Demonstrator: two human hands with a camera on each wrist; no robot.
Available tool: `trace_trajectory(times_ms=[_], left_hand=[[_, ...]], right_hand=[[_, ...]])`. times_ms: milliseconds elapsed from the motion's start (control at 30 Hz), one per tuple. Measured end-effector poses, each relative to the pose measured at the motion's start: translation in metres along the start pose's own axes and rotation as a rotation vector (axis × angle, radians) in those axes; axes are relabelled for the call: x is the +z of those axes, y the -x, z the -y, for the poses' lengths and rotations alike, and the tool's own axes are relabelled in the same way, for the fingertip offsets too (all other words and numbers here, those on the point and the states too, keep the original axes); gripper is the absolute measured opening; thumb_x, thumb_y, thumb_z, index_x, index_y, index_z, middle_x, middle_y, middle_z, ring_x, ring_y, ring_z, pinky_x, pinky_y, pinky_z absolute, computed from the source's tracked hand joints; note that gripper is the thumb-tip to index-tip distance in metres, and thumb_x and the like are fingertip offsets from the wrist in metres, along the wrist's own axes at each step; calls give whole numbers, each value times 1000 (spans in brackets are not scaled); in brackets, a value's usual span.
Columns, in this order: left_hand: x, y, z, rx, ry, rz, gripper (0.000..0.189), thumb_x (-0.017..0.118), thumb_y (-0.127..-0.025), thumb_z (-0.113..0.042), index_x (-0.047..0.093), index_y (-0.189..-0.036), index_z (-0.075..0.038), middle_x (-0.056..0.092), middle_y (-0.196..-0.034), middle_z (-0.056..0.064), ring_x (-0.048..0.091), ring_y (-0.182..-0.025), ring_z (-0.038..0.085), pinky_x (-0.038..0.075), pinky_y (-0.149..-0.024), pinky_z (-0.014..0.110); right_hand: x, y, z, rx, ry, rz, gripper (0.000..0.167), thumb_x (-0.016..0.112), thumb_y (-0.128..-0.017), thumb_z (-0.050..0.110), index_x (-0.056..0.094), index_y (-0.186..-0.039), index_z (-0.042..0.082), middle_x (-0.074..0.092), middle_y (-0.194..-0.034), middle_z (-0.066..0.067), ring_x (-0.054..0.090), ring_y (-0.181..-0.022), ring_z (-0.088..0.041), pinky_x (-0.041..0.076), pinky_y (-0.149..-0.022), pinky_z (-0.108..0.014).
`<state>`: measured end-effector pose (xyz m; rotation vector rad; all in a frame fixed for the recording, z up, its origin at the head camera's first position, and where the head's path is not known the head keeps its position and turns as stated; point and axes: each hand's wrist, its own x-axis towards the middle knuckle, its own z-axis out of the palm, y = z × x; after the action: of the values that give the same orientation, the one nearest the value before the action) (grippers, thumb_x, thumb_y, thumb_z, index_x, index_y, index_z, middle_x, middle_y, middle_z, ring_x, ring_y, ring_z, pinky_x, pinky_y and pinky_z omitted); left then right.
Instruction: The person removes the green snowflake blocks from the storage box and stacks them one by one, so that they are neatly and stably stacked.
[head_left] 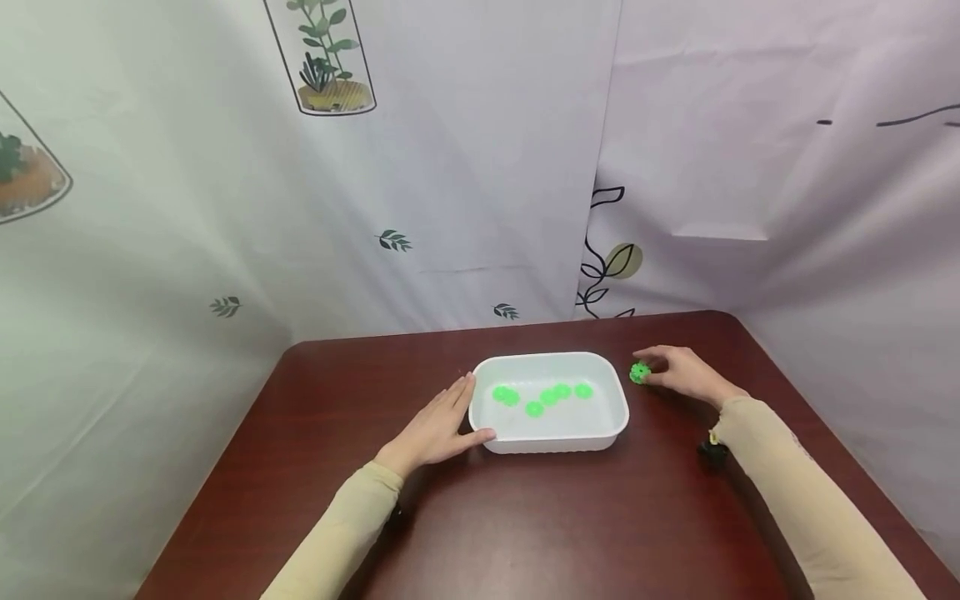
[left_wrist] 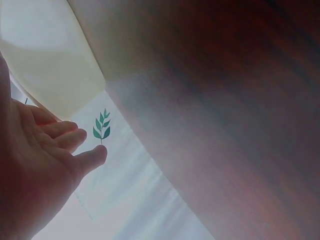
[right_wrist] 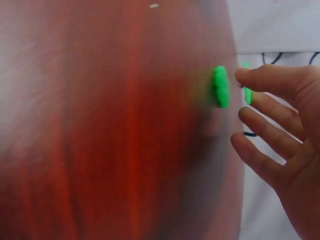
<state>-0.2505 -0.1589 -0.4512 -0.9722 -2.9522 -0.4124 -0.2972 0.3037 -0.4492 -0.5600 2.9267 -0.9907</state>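
Observation:
In the head view a white plastic tub stands on the table with several green flower-shaped discs scattered on its floor. My left hand rests against the tub's left end, fingers extended along that side and thumb at the front corner. The left wrist view shows the same hand beside the tub's pale wall. Right of the tub, my right hand pinches a green notched disc between thumb and fingers. In the right wrist view another green disc appears close to the tabletop by the thumb.
The dark red wooden table has a glossy top. Behind and beside it hangs a pale curtain printed with leaves and plant jars. A small dark device sits under the right sleeve's cuff.

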Motion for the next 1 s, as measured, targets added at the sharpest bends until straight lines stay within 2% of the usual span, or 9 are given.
trace_trajectory(times_ms=[333,600,733,1000], left_hand=[[-5,-1,-2,-4,8,4,101,53,-94,-67,18,-159,3,20,-165,17,21,-152,27,25,-120,47],[0,6,-1,-20,18,-5,101,54,-94,-66,19,-158,3,22,-165,18,23,-152,28,26,-120,47],[3,9,-1,-29,18,13,102,54,-94,-66,18,-158,4,21,-164,19,22,-152,28,25,-120,48],[2,2,-1,-13,9,-4,101,54,-94,-67,18,-159,3,23,-164,19,23,-152,28,26,-120,47]], right_hand=[[5,2,-4,-10,7,-11,46,73,-91,7,61,-134,-3,66,-125,-23,61,-116,-40,48,-97,-59],[14,1,-4,-9,10,1,46,73,-90,7,62,-133,-2,66,-126,-21,61,-117,-39,49,-97,-57],[16,1,-5,-10,17,21,46,74,-90,7,62,-133,-3,66,-125,-21,61,-116,-39,49,-96,-56],[11,4,-7,-8,15,13,49,75,-90,10,60,-134,-4,65,-125,-21,61,-114,-38,49,-96,-57]])
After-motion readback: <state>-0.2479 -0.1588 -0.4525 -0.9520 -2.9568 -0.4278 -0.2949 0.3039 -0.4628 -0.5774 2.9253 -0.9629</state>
